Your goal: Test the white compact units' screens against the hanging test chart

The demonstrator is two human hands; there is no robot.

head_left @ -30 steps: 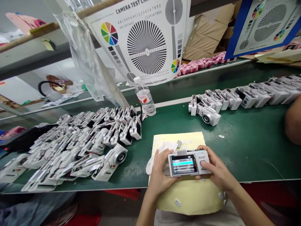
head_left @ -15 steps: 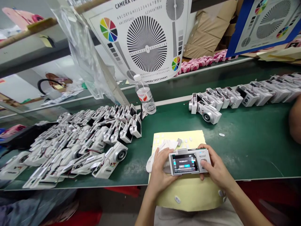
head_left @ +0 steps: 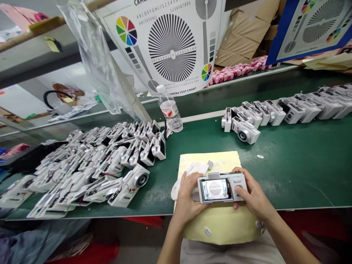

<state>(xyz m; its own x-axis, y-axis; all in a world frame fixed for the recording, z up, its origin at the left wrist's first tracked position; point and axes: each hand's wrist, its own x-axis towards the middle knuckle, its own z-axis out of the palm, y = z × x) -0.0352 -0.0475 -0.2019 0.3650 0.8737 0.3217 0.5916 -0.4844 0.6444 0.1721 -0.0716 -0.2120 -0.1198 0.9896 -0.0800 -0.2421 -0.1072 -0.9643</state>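
Observation:
A white camera [head_left: 222, 187] is held between both hands above a yellow sheet [head_left: 214, 227], its screen facing me and showing the test chart. My left hand [head_left: 187, 194] grips the camera's left end. Around its right end are the fingers of my right hand [head_left: 251, 192], with the thumb on the round button pad. Beside my left hand lies a white cloth [head_left: 177, 187]. Small pale oval pieces and a grey piece [head_left: 210, 165] rest on the sheet beyond the camera.
Many white cameras [head_left: 110, 161] are heaped on the green table [head_left: 297, 165] at left. A row of cameras [head_left: 299, 108] runs along the right back. A water bottle [head_left: 171, 112] stands before the hanging test chart [head_left: 172, 47]. Pink items [head_left: 236, 71] lie behind.
The held camera's screen has switched from a dark menu box to a live picture of the chart. A person's arm at the right edge has left view. Both my hands keep their hold.

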